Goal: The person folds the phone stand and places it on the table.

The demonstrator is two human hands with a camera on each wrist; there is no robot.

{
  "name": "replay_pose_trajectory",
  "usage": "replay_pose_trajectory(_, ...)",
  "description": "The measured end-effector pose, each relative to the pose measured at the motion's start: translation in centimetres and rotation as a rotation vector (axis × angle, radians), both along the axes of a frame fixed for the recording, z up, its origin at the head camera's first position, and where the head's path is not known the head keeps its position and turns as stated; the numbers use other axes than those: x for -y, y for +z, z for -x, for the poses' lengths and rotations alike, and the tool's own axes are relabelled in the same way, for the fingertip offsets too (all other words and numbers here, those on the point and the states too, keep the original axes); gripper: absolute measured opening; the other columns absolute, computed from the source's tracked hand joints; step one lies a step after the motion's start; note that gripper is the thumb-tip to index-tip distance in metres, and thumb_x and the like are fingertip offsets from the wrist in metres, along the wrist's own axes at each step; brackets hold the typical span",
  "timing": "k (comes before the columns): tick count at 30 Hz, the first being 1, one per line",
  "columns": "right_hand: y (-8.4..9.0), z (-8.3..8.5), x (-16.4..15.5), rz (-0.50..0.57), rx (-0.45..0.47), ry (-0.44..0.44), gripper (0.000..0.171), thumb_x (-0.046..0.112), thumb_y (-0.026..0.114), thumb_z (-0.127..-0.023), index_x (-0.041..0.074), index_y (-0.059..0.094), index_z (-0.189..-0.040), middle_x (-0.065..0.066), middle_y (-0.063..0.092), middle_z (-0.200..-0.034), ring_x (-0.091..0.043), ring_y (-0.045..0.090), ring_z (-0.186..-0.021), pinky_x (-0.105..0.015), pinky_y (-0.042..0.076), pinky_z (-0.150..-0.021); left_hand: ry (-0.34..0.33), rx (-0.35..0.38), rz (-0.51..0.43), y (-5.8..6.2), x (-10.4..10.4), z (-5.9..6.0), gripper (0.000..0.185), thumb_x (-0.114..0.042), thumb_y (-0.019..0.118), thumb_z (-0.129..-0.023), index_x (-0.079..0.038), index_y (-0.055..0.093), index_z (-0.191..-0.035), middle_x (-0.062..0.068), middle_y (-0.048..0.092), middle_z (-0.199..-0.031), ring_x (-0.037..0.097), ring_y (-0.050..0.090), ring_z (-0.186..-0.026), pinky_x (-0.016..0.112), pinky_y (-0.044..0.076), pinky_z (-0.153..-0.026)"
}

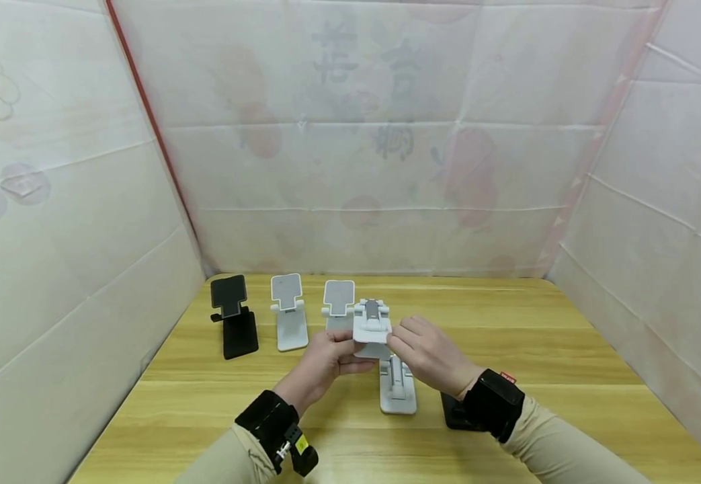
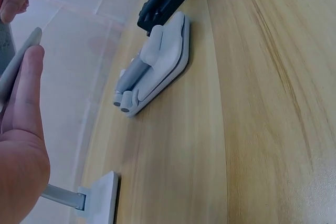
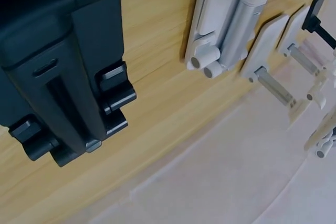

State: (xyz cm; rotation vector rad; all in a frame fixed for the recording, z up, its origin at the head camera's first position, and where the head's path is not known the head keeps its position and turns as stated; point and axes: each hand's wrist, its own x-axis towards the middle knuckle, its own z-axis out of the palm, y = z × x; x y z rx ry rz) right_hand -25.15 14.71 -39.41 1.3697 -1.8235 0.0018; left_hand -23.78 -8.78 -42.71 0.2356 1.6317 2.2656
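Over the middle of the table, a white phone stand (image 1: pixel 372 325) is held in the air between both hands. My left hand (image 1: pixel 326 359) grips it from the left, its fingers (image 2: pixel 30 90) extended along the base underneath. With curled fingers, my right hand (image 1: pixel 425 353) pinches the right edge of the stand's upper panel. Below them a folded white phone stand (image 1: pixel 398 396) lies on the table, also large in the right wrist view. A folded black phone stand (image 3: pixel 58 77) lies farther right, mostly hidden under the right wrist in the head view.
Unfolded stands line the table's back left: one black stand (image 1: pixel 238 329), one white stand (image 1: pixel 290 323) and a second white stand (image 1: pixel 339 299) partly behind the left hand. The wooden table (image 1: pixel 205 417) is enclosed by pale sheet walls (image 1: pixel 350 168) at the back and sides.
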Motion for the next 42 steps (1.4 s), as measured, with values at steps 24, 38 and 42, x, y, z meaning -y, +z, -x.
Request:
replay_pose_trajectory(24,-1.0,-0.1,-0.3,-0.034,-0.002,0.075,0.031,0.002,0.038,-0.108,0.003,0.067,-0.1,0.0,0.061,-0.086,-0.015,0.053,-0.074,-0.024,0.043,-0.061,-0.055,0.004,-0.113,0.3,0.5,-0.4,0.048,-0.021,0.054,-0.107,0.019,0.052,-0.134,0.029,0.069,-0.116,0.028,0.075,-0.101,0.042,0.061,-0.093)
replay_pose_trajectory(38,-1.2,-0.2,-0.2,-0.041,0.043,0.09,0.022,0.008,0.048,-0.105,0.003,0.07,-0.105,0.001,0.065,-0.09,-0.013,0.057,-0.078,-0.023,0.053,-0.067,-0.023,0.045,-0.068,0.1,0.8,-0.6,0.041,-0.01,0.047,-0.107,0.019,0.05,-0.136,0.033,0.066,-0.12,0.036,0.072,-0.106,0.043,0.06,-0.095)
replay_pose_trajectory(42,-1.3,-0.2,-0.2,-0.016,0.066,0.106,0.024,0.008,0.047,-0.107,0.004,0.071,-0.103,0.001,0.066,-0.089,-0.013,0.057,-0.077,-0.022,0.053,-0.065,-0.016,0.057,-0.042,0.0,1.0,-0.9,0.041,-0.011,0.046,-0.107,0.018,0.05,-0.137,0.031,0.067,-0.12,0.035,0.073,-0.106,0.044,0.06,-0.095)
